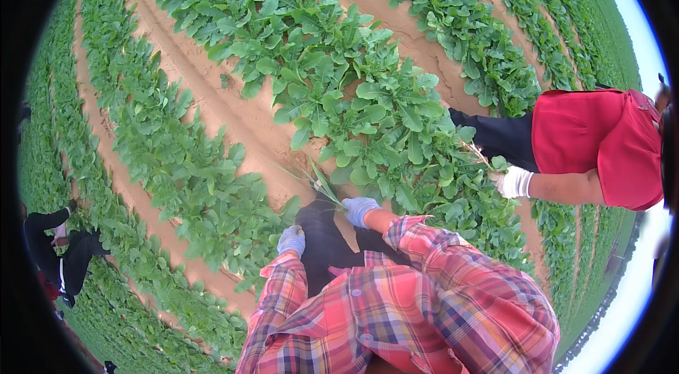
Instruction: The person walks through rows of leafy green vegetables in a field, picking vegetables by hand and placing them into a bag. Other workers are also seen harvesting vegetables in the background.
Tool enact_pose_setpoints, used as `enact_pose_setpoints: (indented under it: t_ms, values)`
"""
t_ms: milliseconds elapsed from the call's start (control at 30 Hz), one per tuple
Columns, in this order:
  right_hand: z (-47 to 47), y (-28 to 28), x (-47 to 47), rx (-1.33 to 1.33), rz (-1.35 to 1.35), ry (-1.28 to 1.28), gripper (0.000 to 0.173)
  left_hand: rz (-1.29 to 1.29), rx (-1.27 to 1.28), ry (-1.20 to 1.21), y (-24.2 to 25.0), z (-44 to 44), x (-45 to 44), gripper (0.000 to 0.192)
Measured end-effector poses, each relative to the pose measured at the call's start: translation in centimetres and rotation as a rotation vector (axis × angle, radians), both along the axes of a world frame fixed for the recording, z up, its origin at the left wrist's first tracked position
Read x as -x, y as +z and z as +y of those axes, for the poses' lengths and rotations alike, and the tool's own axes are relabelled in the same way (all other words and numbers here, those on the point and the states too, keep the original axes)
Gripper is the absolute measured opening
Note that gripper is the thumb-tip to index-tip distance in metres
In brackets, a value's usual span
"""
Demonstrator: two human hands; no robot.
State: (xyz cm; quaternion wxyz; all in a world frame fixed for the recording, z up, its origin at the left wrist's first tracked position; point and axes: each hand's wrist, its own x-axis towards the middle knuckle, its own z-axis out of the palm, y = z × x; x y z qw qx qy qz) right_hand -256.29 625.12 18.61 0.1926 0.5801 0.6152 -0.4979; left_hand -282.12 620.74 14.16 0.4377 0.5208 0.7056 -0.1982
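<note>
My right hand, in a pale blue glove, is closed around a small tuft of long green grass blades. The blades point forward and left, above the sandy soil by my dark trouser leg. My left hand, gloved in the same pale blue, rests at the outer side of my left knee, beside the crop leaves; its fingers are mostly hidden. A dense row of broad-leaved green plants grows ahead and to the right of my right hand.
At right, a co-worker in a red shirt holds a pulled plant in a white-gloved hand. Another person in dark clothes bends over at far left. A sandy furrow runs between my row and the left crop row.
</note>
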Motion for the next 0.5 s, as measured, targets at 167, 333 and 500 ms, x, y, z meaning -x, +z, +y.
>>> enact_pose_setpoints:
  t_ms: [167, 333, 500]
  values:
    - [3.7, 2.1, 1.8, -0.088, 0.057, 0.128, 0.027, 0.024, -0.033, 0.08, 2.7, -0.4, 3.9, 0.031]
    - [7.6, 3.2, 3.3, -0.23, 0.21, 0.105, 0.035, 0.057, -0.028, 0.152, 4.8, -0.7, 6.8, 0.034]
    - [12.2, -1.6, 0.6, -0.375, 0.077, -0.177, 0.027, 0.055, 0.022, 0.14, 4.3, -0.7, 7.6, 0.036]
